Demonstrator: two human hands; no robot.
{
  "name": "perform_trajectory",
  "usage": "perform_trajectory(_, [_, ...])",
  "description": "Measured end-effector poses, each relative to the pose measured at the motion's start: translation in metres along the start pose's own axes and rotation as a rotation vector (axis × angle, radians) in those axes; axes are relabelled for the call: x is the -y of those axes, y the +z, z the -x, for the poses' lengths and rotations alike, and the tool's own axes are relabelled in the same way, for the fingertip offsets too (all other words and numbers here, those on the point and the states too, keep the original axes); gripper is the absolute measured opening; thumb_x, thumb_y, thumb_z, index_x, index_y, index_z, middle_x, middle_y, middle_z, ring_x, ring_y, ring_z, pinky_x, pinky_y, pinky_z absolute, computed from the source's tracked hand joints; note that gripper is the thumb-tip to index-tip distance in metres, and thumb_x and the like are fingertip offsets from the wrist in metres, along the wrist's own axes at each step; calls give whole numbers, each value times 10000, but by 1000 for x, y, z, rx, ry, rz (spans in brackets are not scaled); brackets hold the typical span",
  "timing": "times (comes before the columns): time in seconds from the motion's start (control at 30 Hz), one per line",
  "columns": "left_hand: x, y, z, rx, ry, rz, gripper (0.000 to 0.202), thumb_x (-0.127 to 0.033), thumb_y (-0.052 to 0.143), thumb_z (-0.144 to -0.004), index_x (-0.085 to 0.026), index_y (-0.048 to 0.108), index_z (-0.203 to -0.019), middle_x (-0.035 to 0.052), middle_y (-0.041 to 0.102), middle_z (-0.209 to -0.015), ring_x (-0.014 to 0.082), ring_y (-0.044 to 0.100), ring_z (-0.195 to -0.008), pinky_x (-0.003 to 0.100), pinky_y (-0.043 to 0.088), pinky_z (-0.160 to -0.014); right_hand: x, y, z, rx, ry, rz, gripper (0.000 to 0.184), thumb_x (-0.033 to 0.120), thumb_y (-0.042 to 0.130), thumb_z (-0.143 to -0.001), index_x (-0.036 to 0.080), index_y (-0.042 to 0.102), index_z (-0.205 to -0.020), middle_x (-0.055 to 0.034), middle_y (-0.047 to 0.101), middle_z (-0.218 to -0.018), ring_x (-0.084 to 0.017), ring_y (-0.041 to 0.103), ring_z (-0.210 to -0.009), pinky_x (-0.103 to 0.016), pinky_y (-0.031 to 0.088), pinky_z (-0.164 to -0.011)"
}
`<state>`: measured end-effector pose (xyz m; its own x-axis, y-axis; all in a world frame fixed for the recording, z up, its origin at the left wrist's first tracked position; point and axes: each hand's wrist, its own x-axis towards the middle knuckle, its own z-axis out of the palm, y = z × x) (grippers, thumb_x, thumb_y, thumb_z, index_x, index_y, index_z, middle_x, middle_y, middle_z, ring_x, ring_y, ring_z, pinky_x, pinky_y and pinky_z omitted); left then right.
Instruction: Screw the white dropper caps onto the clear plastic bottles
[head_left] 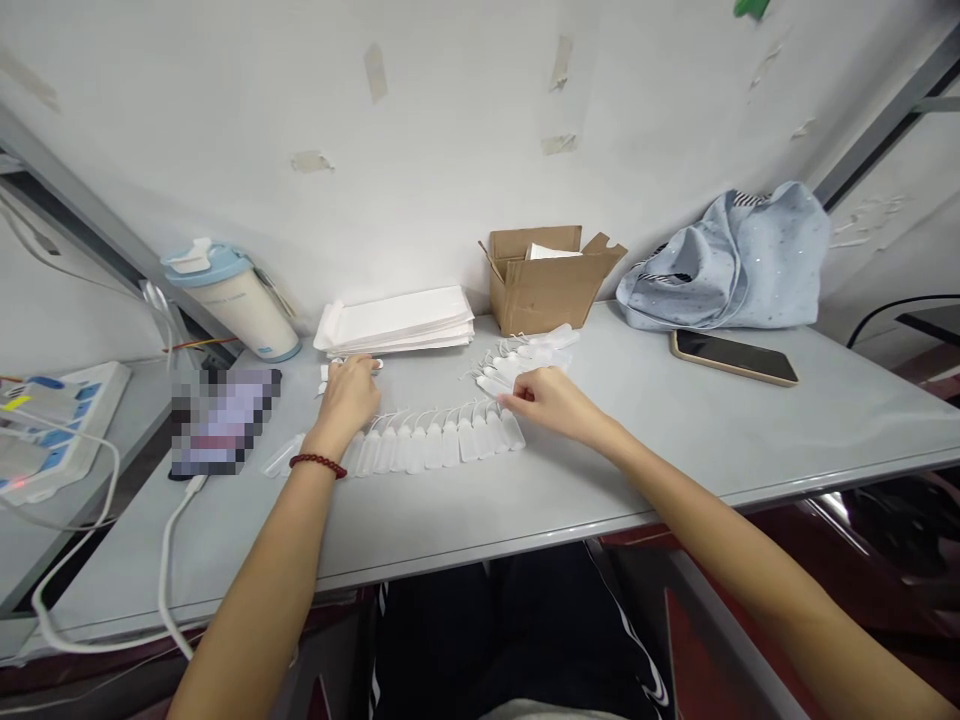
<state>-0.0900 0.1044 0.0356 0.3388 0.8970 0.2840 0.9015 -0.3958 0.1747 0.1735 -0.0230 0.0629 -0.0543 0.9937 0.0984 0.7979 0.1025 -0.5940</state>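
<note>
A row of flat, translucent white tabs [424, 448] with thin white cords lies on the grey table in front of me. My right hand [553, 400] is closed in a pinch at the row's right end; its fingertips hide what they hold, if anything. Just beyond it is a loose cluster of similar corded tabs [534, 352]. My left hand [351, 395] rests at the left of the row, fingers bent down and closed among small white pieces [324, 380]. Whatever is under those fingertips is hidden. One separate translucent tab [282, 456] lies left of my left wrist.
Behind the row are stacked white envelopes [397, 322] and an open cardboard box [544, 290]. A bottle [240, 300] and a phone on a white cable [225, 420] are at left. A dark-screened phone [733, 358] and a light blue bag [727, 265] sit at right.
</note>
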Motion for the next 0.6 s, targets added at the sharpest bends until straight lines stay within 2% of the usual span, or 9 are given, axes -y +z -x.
perform_trajectory(0.1, [6,-1,-5,32,19,-5,399,-25,389,-768,-120,650,-1054,152,616,-1237,271,533,-1193,405,370,-1013,1,-2,2,154,-46,-16,407,299,559,-805,185,356,-471,57,329,-466,-75,292,-466,-259,214,-488])
perform_trajectory(0.2, [11,0,-7,63,50,-12,427,-13,387,-757,-117,646,-1080,151,613,-1251,269,525,-1206,411,363,-1018,-1,-1,2,192,-70,12,429,279,545,-798,189,297,-461,65,256,-471,-69,235,-467,-269,182,-486])
perform_trajectory(0.4, [11,3,-7,95,97,-17,503,11,380,-711,-102,638,-1129,125,610,-1268,282,523,-1185,405,375,-1001,-8,2,-1,177,-63,71,387,266,522,-789,184,321,-469,56,291,-476,-71,262,-470,-272,183,-490])
perform_trajectory(0.6, [6,0,-5,111,82,-8,506,-8,406,-704,-95,657,-1134,123,689,-1118,282,614,-1030,374,450,-926,-11,2,-1,196,-51,66,358,273,516,-784,183,351,-479,52,329,-471,-72,287,-458,-258,204,-466])
